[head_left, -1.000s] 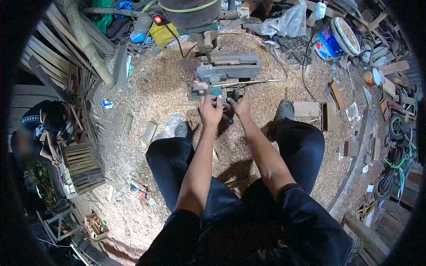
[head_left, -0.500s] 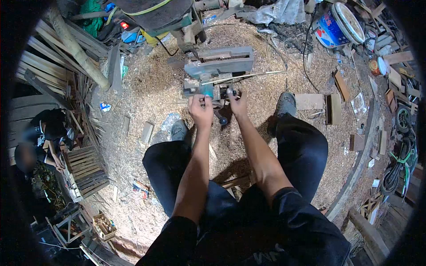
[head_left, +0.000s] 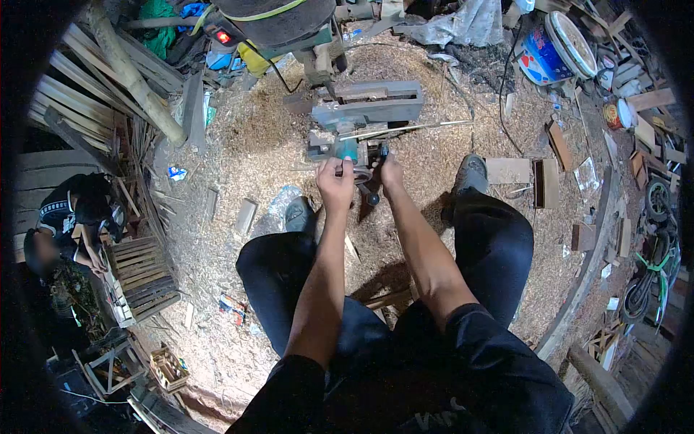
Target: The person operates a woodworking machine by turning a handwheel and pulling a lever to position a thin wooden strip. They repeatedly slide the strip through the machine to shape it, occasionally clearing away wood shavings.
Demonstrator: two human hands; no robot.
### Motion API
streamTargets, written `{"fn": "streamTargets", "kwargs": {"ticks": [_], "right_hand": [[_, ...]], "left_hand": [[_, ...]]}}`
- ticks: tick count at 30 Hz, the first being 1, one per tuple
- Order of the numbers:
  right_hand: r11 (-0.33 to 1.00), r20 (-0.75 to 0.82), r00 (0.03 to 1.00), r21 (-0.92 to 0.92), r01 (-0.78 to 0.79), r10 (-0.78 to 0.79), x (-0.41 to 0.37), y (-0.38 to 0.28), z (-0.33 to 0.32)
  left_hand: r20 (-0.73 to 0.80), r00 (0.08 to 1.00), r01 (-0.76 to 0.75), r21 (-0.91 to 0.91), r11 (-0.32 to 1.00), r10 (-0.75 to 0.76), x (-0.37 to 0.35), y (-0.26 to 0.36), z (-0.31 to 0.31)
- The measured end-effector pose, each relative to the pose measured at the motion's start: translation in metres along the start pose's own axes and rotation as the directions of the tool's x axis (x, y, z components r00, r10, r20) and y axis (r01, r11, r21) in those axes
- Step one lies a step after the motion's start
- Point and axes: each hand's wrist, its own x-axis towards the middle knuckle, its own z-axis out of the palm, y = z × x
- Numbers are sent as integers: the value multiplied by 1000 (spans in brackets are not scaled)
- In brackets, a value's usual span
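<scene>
At the top centre, a machine [head_left: 317,150] with a teal part and dark metal pieces stands low over the wood shavings. My left hand [head_left: 336,181] is closed at the near side of its teal part; what its fingers grip is too small to name. To the right, my right hand [head_left: 391,172] has its fingers pressed together on a small dark part of the machine. A round black knob [head_left: 372,199] sits below and between the hands. Just beyond lies a grey slotted block [head_left: 376,108], with a thin stick [head_left: 426,126] across its near side.
A large dark round-topped machine [head_left: 278,25] stands at the top. A blue and white bucket [head_left: 546,61] is at the upper right. Two people [head_left: 76,210] are at the left beside a slatted wooden crate [head_left: 144,278]. Wood scraps [head_left: 507,171] and a dark cable [head_left: 500,108] lie on the shavings.
The whole view has shifted, so the machine and both hands appear slightly right and lower. My right hand's fingers look more closed around the dark part. One person at the left shows more fully.
</scene>
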Motion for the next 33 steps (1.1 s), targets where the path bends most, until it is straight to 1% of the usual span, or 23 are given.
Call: {"fn": "streamTargets", "kwargs": {"ticks": [1,2,5,8,11,12,15,16,18,19,20,21,22,23,24,25,26,27,28,29,30,31,33], "right_hand": [[997,1,1000,-77,10,-10,13,13,-3],[991,-137,990,-129,23,-41,34,32,0],[949,-169,959,-259,178,-226,58,58,0],[998,34,999,56,37,-39,24,25,-2],[990,42,995,105,-94,90,2,-4,3],[997,-66,996,-39,-66,63,15,5,4],[934,-259,938,-328,141,-232,11,17,3],[914,-301,925,-392,100,-231,9,12,0],[871,-340,826,-372,320,-449,-4,-11,-2],[828,-360,756,-364,426,-547,-19,-34,-1],[748,-384,645,-254,614,-660,-39,-66,3],[713,-329,635,-239,660,-699,-42,-93,4],[673,-275,617,-221,706,-737,-41,-123,5],[571,-275,511,-219,791,-814,-49,-158,12],[455,-276,393,-215,864,-877,-63,-197,19],[452,-233,416,-125,883,-879,-76,-236,25],[448,-187,434,-34,893,-881,-92,-274,32],[406,-198,405,39,913,-892,-112,-312,41],[468,-111,479,110,877,-871,-114,-345,47],[461,-105,458,-2,887,-882,-113,-375,55],[492,-53,490,-37,870,-870,-122,-400,61],[519,-2,520,-74,851,-854,-129,-426,67],[475,128,477,-44,879,-870,-95,-474,87]], "left_hand": [[11,1000,11,-7,1000,-11,0,1,-1],[20,1000,21,-15,1000,-21,0,1,-1],[18,1000,20,5,1000,-20,-1,0,-1],[52,999,14,-13,1000,-13,-3,-13,-1],[111,991,77,-63,995,-70,-7,-29,4],[129,985,127,-88,988,-115,-8,-30,5],[185,970,168,-38,985,-158,-4,-17,-4],[157,974,175,-58,983,-164,-1,-10,-8],[99,980,183,-101,978,-173,6,10,-18],[23,991,132,-124,983,-130,17,25,-26],[-55,995,77,-145,986,-86,34,43,-36],[-135,990,24,-162,987,-46,51,63,-46],[-144,989,-59,-183,981,32,72,82,-60],[-158,981,-147,-206,967,115,97,103,-75],[-230,956,-230,-192,954,185,121,128,-87],[-301,919,-313,-172,934,253,145,155,-99],[-385,827,-483,-115,868,409,170,184,-113],[-458,701,-631,-42,774,547,193,210,-125],[-444,649,-668,54,742,617,211,234,-135],[-422,596,-697,150,701,683,227,254,-145],[-392,542,-717,246,652,744,241,268,-152],[-338,542,-721,284,633,769,256,273,-152],[-348,580,-738,159,656,737,269,269,-136]]}}
